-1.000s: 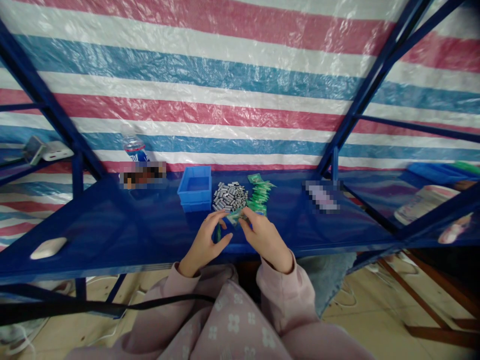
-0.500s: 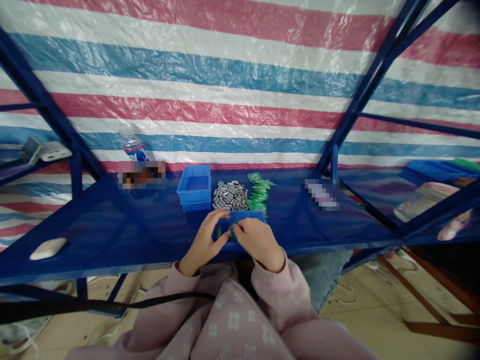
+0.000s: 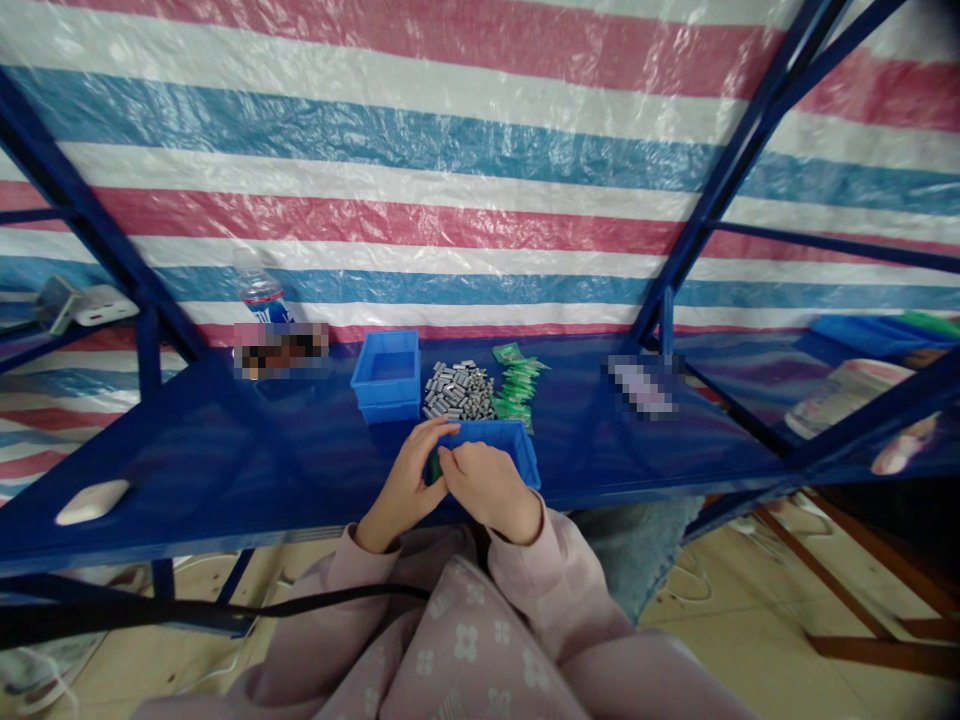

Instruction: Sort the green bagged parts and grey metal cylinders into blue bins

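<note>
Below frame centre, I observe a blue, straight-walled, rectangular tray (image 3: 517,440); left hand (image 3: 405,485) curved wide at its left, right hand (image 3: 491,488) curled, contents I cannot tell.

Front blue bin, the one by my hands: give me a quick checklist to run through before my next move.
1. Front bin inside fully visible: not ok; the hands hide part of it.
2. Right hand free: cannot tell; its fingers are curled out of sight.
3. Left hand free: cannot tell; something green shows beside its fingers.
4. Metal pieces nearby: ok; heaped just beyond the front bin.
5. Green packets nearby: ok; in an overlapping row right of the pieces.
6. Back bins out of the way: looks ok; stacked left of the pieces.
</note>
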`<state>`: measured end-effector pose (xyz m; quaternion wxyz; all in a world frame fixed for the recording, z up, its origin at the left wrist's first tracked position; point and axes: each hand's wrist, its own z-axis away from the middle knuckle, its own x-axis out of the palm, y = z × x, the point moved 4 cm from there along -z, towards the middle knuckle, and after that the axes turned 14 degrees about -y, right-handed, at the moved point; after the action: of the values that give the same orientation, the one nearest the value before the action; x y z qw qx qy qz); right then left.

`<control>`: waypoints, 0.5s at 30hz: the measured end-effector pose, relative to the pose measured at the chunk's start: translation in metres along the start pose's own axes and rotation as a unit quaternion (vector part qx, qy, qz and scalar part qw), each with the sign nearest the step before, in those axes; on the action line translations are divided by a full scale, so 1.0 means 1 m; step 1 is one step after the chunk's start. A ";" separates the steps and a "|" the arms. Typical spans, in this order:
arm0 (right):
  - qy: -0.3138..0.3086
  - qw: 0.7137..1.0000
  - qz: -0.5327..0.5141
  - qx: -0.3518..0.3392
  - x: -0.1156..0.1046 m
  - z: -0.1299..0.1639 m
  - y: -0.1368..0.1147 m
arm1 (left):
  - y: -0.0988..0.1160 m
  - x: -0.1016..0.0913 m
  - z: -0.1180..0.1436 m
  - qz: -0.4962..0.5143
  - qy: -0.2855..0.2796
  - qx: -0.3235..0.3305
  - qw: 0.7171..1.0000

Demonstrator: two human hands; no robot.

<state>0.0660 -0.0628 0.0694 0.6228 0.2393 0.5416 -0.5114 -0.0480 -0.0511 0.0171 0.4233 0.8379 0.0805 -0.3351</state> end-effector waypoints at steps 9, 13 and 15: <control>0.021 0.996 0.023 -0.078 0.006 -0.001 -0.001 | -0.002 0.001 -0.001 -0.013 0.019 -0.002 1.000; 0.083 0.984 -0.142 -0.070 -0.005 0.005 0.021 | -0.002 0.001 0.000 -0.001 0.021 -0.010 1.000; 0.173 0.954 -0.236 -0.064 -0.015 0.012 0.046 | -0.001 0.001 0.000 0.004 0.014 -0.024 1.000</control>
<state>0.1140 -0.0506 0.0747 0.3948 0.1488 0.7135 -0.5593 -0.0478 -0.0506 0.0155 0.4434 0.8324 0.0913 -0.3198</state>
